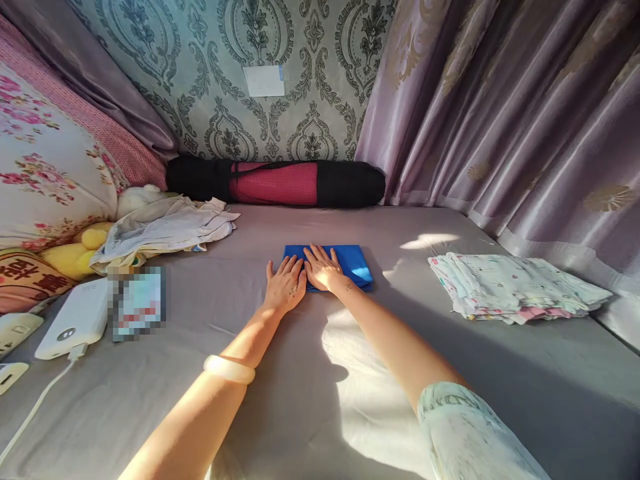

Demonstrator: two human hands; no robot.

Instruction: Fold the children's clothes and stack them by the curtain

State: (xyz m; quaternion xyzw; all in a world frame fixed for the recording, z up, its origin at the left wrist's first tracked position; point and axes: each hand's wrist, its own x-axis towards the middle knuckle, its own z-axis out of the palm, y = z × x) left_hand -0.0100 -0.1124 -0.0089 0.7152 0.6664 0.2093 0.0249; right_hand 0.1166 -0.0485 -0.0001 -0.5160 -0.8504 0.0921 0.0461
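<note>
A flat, folded blue cloth (356,261) lies on the grey sheet (280,413) in the middle of the view. My left hand (287,283) rests at its left edge, palm down, fingers stretched out and pointing away from me. Beside it, my right hand (321,267) lies flat on top of the blue cloth with its fingers spread. The two hands nearly touch at the thumbs' level, and neither is wrapped round anything. The cloth's right part shows past my right hand; its lower left part is hidden under the hands.
Folded patterned cloths (515,287) lie at the right. A black and red roll (275,183) runs along the wall. At the left are crumpled light cloths (170,230), a yellow plush toy (70,259), a white power bank (77,320) with a cable, and a blurred-out item (140,303).
</note>
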